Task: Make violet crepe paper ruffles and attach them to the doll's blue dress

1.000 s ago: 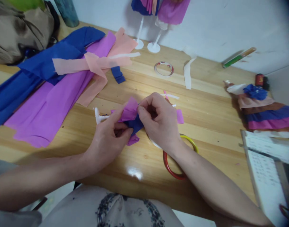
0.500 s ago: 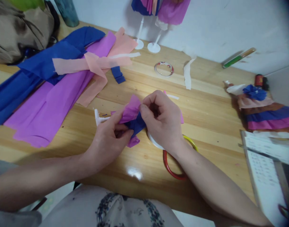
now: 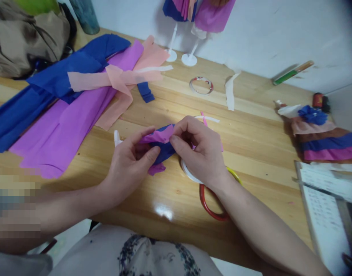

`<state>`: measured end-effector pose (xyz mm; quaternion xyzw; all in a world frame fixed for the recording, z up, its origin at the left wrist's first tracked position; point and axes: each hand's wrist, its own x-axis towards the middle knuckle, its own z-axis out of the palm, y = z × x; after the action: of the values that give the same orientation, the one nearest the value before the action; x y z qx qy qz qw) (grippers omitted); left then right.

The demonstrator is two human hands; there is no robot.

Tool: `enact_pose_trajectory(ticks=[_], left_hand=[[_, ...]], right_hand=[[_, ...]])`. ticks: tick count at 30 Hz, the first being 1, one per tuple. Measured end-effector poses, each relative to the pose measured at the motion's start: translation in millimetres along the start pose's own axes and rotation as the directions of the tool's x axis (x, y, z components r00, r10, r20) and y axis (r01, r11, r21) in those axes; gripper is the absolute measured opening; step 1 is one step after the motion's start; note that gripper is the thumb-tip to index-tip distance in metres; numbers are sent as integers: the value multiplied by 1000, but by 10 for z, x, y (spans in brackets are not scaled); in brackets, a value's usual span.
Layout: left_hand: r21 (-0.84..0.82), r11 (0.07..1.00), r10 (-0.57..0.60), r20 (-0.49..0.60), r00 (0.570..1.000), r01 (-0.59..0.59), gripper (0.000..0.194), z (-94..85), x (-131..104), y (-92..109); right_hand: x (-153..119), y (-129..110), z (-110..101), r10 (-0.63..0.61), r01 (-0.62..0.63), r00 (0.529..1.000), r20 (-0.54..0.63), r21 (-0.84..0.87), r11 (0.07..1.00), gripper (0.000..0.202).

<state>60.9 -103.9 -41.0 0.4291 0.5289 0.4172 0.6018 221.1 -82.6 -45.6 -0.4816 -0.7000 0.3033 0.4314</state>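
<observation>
My left hand [image 3: 129, 163] has its fingers around the left side of a small blue and purple paper piece [image 3: 164, 150], thumb on its front. At the piece's upper right, my right hand [image 3: 200, 147] pinches the edge between thumb and forefinger. A white plastic end [image 3: 117, 138] sticks out behind my left hand. Under my right hand lie a white ring [image 3: 189, 171], partly covered, and the red loop [image 3: 206, 203] of a tool with a yellow part [image 3: 235, 175]. A thin white strip [image 3: 212, 119] is just beyond my right hand.
Blue [image 3: 52, 78], purple [image 3: 75, 122] and peach [image 3: 118, 76] sheets cover the left side. A tape roll [image 3: 201, 85] and white strip [image 3: 230, 94] lie farther back. Two white stands [image 3: 189, 59] are by the wall. A layered paper dress [image 3: 328, 140] and clipboard [image 3: 322, 207] are at right.
The purple part between my hands has been folded down lower, and more blue shows. My left hand's thumb and fingers have spread a little. The whole view has shifted slightly.
</observation>
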Motion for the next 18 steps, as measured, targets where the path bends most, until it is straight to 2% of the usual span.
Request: enact_pose_trajectory(ticks=[3,10,18], left_hand=[[-35,999,-38,-38,999,37,35,3,44,-5],[-79,993,-95,-24,995,92,35,-2,52,-1],[-143,983,-114,-11,993,111,41,-30,19,28]], right_hand=[[-2,23,-14,-23,24,999,38,-22,999,12],[7,32,-57,-148,152,988,45,-107,983,13],[-107,193,-88,-425,443,896,128,-172,880,17]])
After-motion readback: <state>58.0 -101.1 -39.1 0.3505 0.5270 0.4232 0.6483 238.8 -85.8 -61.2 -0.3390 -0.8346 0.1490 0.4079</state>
